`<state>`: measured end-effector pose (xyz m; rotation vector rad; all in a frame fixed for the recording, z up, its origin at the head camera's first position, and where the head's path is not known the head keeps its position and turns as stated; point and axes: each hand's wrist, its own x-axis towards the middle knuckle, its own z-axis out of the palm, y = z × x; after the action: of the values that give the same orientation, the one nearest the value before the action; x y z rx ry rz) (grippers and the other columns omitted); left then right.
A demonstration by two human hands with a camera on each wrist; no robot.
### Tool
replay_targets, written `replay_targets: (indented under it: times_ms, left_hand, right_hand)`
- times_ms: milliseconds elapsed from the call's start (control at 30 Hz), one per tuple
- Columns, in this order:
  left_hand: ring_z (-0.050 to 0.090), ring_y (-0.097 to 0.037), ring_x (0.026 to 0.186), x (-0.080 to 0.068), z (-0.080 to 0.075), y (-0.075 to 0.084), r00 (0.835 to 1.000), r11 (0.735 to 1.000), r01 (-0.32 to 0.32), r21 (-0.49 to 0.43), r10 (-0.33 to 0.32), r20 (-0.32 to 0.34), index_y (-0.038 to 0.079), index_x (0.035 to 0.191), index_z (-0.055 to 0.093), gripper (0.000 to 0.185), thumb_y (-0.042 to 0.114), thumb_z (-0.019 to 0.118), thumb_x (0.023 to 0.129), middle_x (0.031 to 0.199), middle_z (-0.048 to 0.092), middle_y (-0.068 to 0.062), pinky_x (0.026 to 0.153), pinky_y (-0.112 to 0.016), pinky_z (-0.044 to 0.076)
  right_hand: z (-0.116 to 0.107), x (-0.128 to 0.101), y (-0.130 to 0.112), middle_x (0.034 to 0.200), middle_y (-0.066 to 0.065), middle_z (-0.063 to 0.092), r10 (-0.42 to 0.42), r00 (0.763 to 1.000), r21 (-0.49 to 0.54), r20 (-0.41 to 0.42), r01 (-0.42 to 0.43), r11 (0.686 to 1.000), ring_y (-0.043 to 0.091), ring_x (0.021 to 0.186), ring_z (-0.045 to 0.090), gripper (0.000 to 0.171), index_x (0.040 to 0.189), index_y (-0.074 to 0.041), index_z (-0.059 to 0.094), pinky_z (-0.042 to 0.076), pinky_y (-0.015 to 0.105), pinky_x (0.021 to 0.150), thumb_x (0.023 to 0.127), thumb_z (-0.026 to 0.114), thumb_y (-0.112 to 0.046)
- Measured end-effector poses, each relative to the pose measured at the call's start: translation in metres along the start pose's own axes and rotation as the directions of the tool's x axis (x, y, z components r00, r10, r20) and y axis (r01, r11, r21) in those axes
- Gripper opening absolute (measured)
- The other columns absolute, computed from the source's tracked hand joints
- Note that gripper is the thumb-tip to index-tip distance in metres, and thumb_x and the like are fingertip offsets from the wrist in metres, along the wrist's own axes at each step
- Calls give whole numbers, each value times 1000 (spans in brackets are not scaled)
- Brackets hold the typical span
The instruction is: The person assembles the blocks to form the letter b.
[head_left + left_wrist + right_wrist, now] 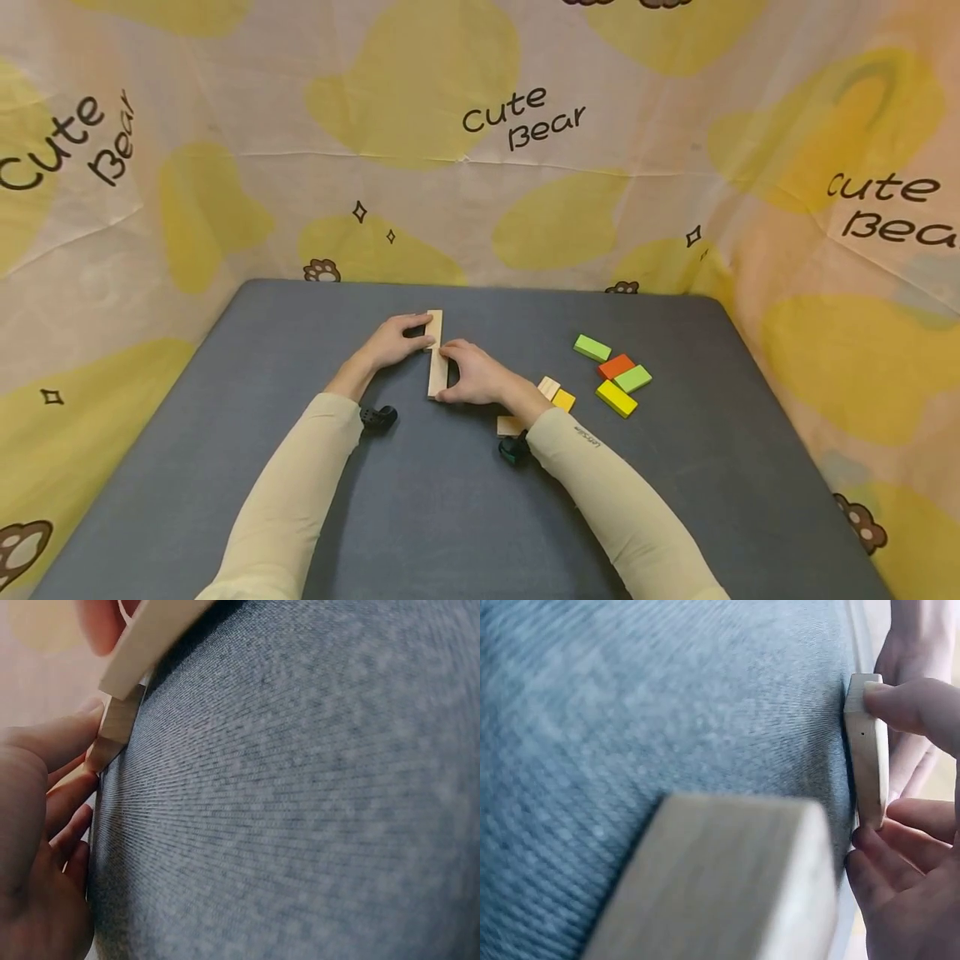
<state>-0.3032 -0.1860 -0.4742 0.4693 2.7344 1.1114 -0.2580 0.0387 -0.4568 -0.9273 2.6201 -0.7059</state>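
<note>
A long row of plain wooden blocks (435, 358) stands on edge in the middle of the grey-blue table (450, 517). My left hand (423, 331) grips its far part from the left, thumb and forefinger against the wood. The right hand (450, 371) grips the near part from the right. In the left wrist view my left hand (67, 772) touches a wooden block (114, 729), with another block (150, 637) just beyond. The right wrist view shows my right hand (889, 761) pinching a thin block (866, 750), and a blurred block (720, 877) close to the lens.
Right of my hands lie loose blocks: two green (592, 347) (632, 378), an orange (616, 366), a yellow (617, 398), a plain wooden one (548, 387), an amber one (563, 400). Another plain block (510, 426) is half hidden by my right wrist. Printed cloth walls (480, 167) surround the table.
</note>
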Motion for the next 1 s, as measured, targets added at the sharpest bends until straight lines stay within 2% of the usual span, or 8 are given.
replay_targets:
  times_ms: [267,467,767,1000]
  left_hand:
    - [31,-39,149,0,0,2,1000,1000,-8,-24,8,0,9,153,47,59,30,66,101,158,40,-20,119,-57,25]
    - [29,-38,149,1,0,1,1000,1000,-3,-24,3,5,10,154,46,60,31,65,101,159,39,-19,120,-57,24]
    - [26,-41,150,2,0,3,1000,1000,10,-6,-10,13,11,155,45,60,32,64,102,160,36,-21,119,-59,23]
    - [23,-43,151,1,2,4,999,999,37,1,-37,27,13,156,43,61,35,63,102,162,31,-23,119,-61,23]
  right_hand:
    - [0,4,1,154,16,44,-4,1000,-25,18,4,1000,30,143,42,81,151,0,44,36,42,116,89,78,-38]
    - [0,6,-2,152,15,47,-9,1000,-38,-4,8,999,28,139,46,81,150,-1,47,38,39,115,87,80,-39]
    - [2,6,-4,151,13,48,40,999,-18,-24,-40,999,27,139,47,84,150,-3,49,39,39,114,85,82,-46]
    - [5,7,-6,152,15,46,62,998,-7,-20,-62,998,29,138,47,87,149,-1,49,40,40,113,84,82,-48]
